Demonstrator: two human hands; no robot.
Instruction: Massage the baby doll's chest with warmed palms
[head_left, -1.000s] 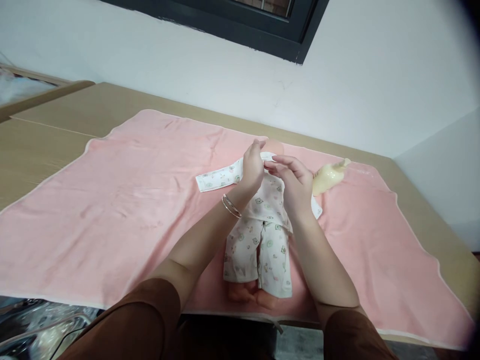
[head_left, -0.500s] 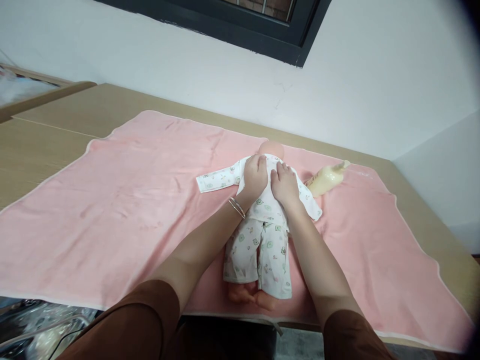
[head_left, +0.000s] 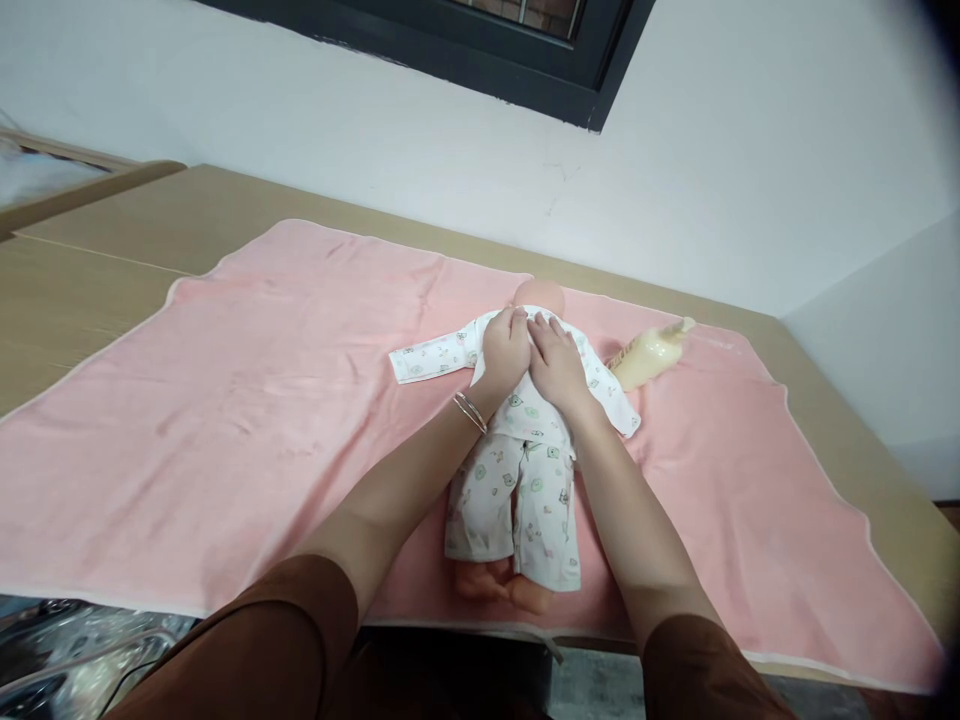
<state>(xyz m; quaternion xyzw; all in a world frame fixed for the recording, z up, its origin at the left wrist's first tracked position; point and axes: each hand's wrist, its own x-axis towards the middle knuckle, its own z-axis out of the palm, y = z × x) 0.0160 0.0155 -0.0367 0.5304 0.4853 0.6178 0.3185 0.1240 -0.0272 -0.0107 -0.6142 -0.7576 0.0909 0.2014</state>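
A baby doll (head_left: 541,296) lies stretched out with its head away from me. It wears a white printed shirt (head_left: 531,415) and matching trousers (head_left: 480,510); its bare feet show below the hems. At the upper chest, close to the collar, my left hand (head_left: 507,348) is curled on the shirt with the thumb on top; its fingertips are hidden. My right hand (head_left: 556,362) rests flat on the chest beside it, fingers stretched toward the collar. The two hands touch or nearly touch over the middle of the shirt.
A pink blanket (head_left: 225,400) covers much of the wooden table (head_left: 97,270). A pale yellow pump bottle (head_left: 651,355) lies on its side near the doll's right-hand sleeve. Behind stand a white wall and a dark window frame (head_left: 525,75). Clear plastic wrapping (head_left: 112,640) shows below at left.
My right hand has slid left and slightly up across the chest, right beside my left hand. My left hand stays at the same place on the shirt. The view has shifted slightly.
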